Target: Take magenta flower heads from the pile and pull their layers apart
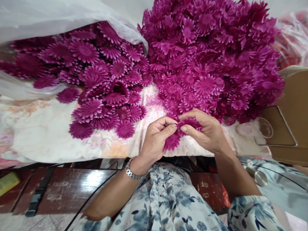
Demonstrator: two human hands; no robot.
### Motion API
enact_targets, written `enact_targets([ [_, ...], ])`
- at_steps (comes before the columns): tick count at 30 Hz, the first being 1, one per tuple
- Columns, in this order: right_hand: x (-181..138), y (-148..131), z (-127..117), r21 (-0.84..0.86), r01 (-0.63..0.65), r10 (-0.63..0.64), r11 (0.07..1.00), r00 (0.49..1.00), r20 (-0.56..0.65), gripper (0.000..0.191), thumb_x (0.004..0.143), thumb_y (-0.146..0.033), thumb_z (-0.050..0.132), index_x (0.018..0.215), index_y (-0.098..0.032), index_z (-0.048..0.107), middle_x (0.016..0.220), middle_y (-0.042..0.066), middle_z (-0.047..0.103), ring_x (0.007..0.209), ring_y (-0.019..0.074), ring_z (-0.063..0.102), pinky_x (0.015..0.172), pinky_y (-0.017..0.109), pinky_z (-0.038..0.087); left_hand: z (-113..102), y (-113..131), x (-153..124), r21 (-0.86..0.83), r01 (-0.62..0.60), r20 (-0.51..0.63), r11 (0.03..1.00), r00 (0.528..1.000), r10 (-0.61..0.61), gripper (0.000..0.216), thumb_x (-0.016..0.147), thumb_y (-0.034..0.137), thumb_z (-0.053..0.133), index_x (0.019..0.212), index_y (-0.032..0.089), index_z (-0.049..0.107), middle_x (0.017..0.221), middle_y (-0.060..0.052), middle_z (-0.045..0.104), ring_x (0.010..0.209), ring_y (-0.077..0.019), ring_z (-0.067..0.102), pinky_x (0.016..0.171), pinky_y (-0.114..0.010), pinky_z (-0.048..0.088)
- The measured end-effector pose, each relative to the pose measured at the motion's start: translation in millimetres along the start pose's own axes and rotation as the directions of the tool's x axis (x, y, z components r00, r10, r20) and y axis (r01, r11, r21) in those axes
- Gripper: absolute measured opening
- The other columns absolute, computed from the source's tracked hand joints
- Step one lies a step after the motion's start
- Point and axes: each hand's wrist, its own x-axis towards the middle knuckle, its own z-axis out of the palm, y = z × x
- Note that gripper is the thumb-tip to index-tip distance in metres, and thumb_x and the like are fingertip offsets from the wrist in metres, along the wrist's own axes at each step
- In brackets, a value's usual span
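Note:
My left hand (pixel 156 138) and my right hand (pixel 204 130) meet at the near edge of a cloth-covered table (pixel 43 134). Both pinch magenta fabric flower pieces (pixel 172 141) between thumb and fingers; one flower hangs below my left fingers, another sits under my right fingers. A metal watch (pixel 131 172) is on my left wrist. Just beyond my hands rises a large heap of the same magenta flowers (pixel 211 54). A flatter spread of flowers (pixel 103 83) lies to the left.
A clear plastic bag (pixel 60 16) drapes over the left flowers. A brown cardboard box (pixel 292 118) stands at the right edge. Below the table are a dark wooden surface (pixel 72 189), a black strap (pixel 36 199) and a cable.

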Motion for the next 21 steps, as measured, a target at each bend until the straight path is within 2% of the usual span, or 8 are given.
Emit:
enact_targets([
  [3, -2.6, 1.6, 8.0, 0.057, -0.078, 0.079, 0.995, 0.997, -0.021, 0.008, 0.084, -0.024, 0.061, 0.079, -0.017, 0.062, 0.069, -0.001, 0.064, 0.061, 0.0090, 0.058, 0.056, 0.021, 0.045, 0.5, -1.8, -1.0, 0.038, -0.054, 0.020, 0.998, 0.998, 0.053, 0.012, 0.065, 0.022, 0.074, 0.068, 0.015, 0.065, 0.058, 0.004, 0.055, 0.052, -0.0054, 0.045, 0.051, -0.017, 0.037],
  [6, -4.9, 5.5, 11.0, -0.036, -0.037, 0.034, 0.999, 0.996, -0.081, 0.009, 0.084, -0.023, 0.061, 0.077, -0.018, 0.060, 0.066, -0.001, 0.062, 0.058, 0.0092, 0.056, 0.053, 0.021, 0.042, 0.0, -3.8, -1.1, 0.045, -0.068, 0.036, 0.997, 0.997, 0.067, 0.011, 0.066, 0.023, 0.073, 0.069, 0.016, 0.064, 0.058, 0.005, 0.054, 0.051, -0.0048, 0.043, 0.050, -0.017, 0.035],
  [10, -6.6, 6.3, 13.9, -0.147, 0.030, -0.044, 0.989, 0.995, -0.094, 0.012, 0.085, -0.024, 0.057, 0.076, -0.018, 0.058, 0.061, -0.002, 0.058, 0.056, 0.0096, 0.053, 0.052, 0.022, 0.039, -1.7, -6.3, -0.8, 0.032, -0.054, 0.050, 0.998, 0.997, 0.052, 0.014, 0.067, 0.025, 0.073, 0.068, 0.017, 0.062, 0.057, 0.005, 0.052, 0.050, -0.0046, 0.042, 0.048, -0.016, 0.034],
  [15, -7.9, 5.9, 14.5, -0.177, 0.013, -0.027, 0.984, 0.996, -0.080, 0.015, 0.087, -0.025, 0.052, 0.074, -0.018, 0.054, 0.059, -0.002, 0.055, 0.053, 0.0088, 0.050, 0.049, 0.021, 0.036, -3.1, -7.5, -1.0, 0.029, -0.046, 0.094, 0.999, 0.995, 0.043, 0.014, 0.067, 0.024, 0.074, 0.073, 0.017, 0.064, 0.063, 0.003, 0.060, 0.056, -0.0059, 0.051, 0.053, -0.016, 0.040],
  [21, -8.5, 6.5, 14.7, -0.133, 0.012, -0.025, 0.991, 0.995, -0.099, 0.033, 0.090, -0.024, 0.046, 0.058, -0.019, 0.037, 0.050, -0.006, 0.035, 0.044, 0.0056, 0.033, 0.044, 0.020, 0.026, -2.2, -7.4, -1.3, 0.010, -0.037, 0.085, 0.999, 0.996, 0.036, 0.018, 0.064, 0.023, 0.077, 0.075, 0.016, 0.066, 0.065, 0.003, 0.061, 0.058, -0.0064, 0.053, 0.056, -0.017, 0.044],
])
